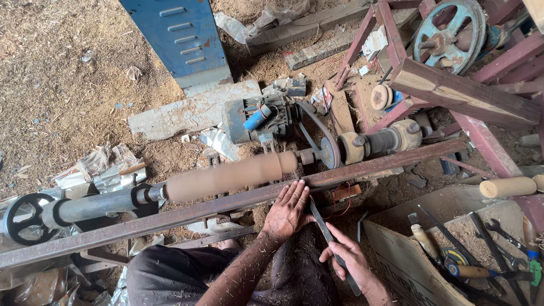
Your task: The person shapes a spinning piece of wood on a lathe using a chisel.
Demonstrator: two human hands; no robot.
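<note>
The left hand (289, 212) lies flat and open on the rusty lathe rail (226, 205), steadying the long steel chisel (331, 241); the right hand (352, 262) grips its near end. It looks stiff, heavy and sharp-tipped, best held low. Behind it, the wooden cylinder (229, 174) sits between centres. A blue metal panel (178, 37) lies far left.

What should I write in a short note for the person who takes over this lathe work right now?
Left hand: flat on the rusty rail, fingers spread, gripping nothing.
Right hand: holds a long flat chisel, whose tip points up toward the rail beside the left hand.
Workpiece: a wooden cylinder mounted on the lathe, blurred, so it seems to be spinning; already rounded.
Motor and belt sit behind it. Spare tools lie in the box at the right.
Done: rough rounding. Left: the chisel does not yet touch the wood.
</note>
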